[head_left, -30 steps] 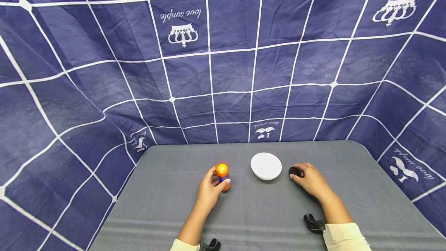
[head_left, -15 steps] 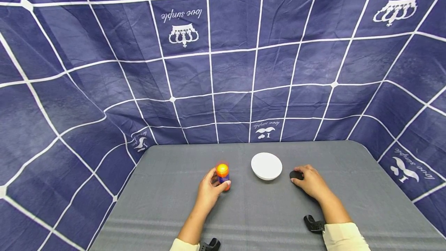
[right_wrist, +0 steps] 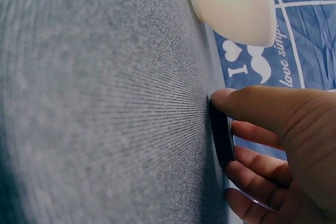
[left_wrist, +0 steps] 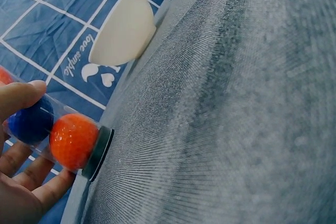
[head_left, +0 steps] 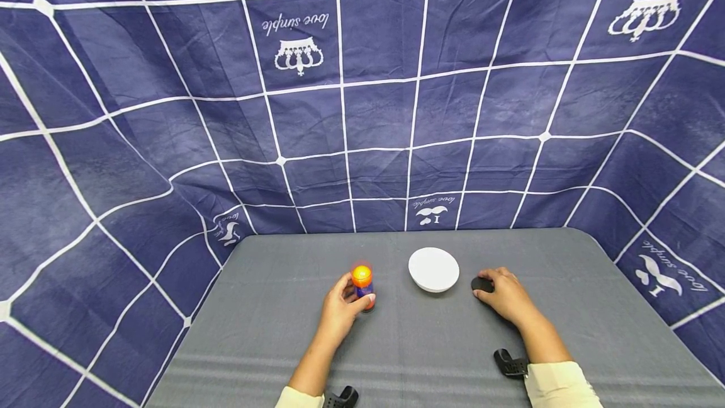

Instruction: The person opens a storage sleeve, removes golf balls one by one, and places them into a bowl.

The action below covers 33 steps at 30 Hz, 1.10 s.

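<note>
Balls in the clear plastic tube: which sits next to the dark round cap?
The lower orange ball; the blue ball sits above it, the upper orange ball farthest from the cap.

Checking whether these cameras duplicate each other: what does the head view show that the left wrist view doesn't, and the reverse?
Only the head view: cream sleeves, black wrist mounts and crown prints.

Only the left wrist view: dimples on the lower orange ball inside the clear tube.

Both: the left hand gripping that tube, the white bowl, and the right hand at a dark piece.
</note>
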Each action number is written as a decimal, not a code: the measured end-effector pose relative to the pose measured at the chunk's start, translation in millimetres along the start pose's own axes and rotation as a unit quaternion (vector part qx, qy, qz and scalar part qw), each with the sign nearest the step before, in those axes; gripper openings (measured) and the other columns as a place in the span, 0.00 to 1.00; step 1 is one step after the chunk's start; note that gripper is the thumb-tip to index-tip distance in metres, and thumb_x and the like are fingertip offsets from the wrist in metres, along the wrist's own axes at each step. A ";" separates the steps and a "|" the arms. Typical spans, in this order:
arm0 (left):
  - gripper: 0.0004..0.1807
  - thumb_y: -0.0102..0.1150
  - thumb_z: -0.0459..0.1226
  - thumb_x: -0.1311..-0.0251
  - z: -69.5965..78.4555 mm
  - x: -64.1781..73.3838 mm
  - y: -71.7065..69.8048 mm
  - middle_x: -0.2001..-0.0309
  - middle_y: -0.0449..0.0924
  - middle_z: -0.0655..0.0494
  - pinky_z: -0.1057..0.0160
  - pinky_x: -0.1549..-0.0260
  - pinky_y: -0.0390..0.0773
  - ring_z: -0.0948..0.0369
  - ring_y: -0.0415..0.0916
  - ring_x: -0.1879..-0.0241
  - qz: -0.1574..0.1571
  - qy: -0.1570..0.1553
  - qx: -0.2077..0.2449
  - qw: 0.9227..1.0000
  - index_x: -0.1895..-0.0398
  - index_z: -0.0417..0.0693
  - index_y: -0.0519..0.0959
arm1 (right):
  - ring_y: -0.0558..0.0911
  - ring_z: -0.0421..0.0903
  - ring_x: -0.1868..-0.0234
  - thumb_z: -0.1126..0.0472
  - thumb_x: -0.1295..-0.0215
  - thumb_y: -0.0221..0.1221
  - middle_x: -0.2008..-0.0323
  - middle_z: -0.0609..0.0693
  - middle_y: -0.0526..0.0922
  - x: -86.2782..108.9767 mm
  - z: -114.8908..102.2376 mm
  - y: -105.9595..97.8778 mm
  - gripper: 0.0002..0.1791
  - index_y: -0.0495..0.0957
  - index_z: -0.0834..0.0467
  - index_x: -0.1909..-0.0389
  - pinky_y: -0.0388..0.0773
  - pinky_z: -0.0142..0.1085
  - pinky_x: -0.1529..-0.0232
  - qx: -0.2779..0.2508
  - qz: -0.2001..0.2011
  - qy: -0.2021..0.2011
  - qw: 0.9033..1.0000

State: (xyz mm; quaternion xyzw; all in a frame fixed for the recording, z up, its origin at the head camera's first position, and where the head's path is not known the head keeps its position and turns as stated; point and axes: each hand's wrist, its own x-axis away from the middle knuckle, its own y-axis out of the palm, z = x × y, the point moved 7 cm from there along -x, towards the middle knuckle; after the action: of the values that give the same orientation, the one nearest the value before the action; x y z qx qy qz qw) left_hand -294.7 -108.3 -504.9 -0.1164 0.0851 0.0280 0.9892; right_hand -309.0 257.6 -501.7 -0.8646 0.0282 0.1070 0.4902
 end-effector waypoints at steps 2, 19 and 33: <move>0.33 0.74 0.30 0.49 -0.9 0.0 0.0 0.45 0.81 0.35 0.47 0.44 0.81 0.43 0.80 0.44 0.001 -0.005 0.005 1.000 0.38 0.35 0.74 | 0.80 0.57 0.57 0.57 0.45 0.72 0.59 0.60 0.81 -0.2 -0.4 -0.4 0.23 0.82 0.64 0.51 0.75 0.55 0.54 0.000 0.000 -0.002 1.000; 0.35 0.77 0.32 0.51 3.0 -1.7 -8.9 0.49 0.81 0.38 0.48 0.46 0.82 0.48 0.80 0.48 0.006 -0.003 0.008 1.000 0.39 0.36 0.73 | 0.79 0.63 0.49 0.51 0.33 0.63 0.50 0.66 0.80 -1.3 0.4 -2.4 0.25 0.80 0.67 0.44 0.74 0.60 0.47 -0.018 -0.002 0.021 1.000; 0.35 0.78 0.36 0.52 28.6 -0.1 -7.4 0.48 0.83 0.43 0.54 0.47 0.82 0.51 0.81 0.49 0.008 0.042 -0.040 0.998 0.39 0.39 0.76 | 0.83 0.57 0.52 0.54 0.29 0.61 0.50 0.62 0.80 -6.3 -14.6 -21.8 0.21 0.80 0.63 0.43 0.79 0.52 0.50 -0.084 0.061 0.006 0.995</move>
State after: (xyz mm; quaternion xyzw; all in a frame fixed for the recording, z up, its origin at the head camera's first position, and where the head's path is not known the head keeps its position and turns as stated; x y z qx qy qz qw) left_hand -289.6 -108.8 -475.8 -0.1567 0.1259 0.0340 0.9790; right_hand -309.6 256.0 -474.7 -0.8998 0.0749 0.1338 0.4084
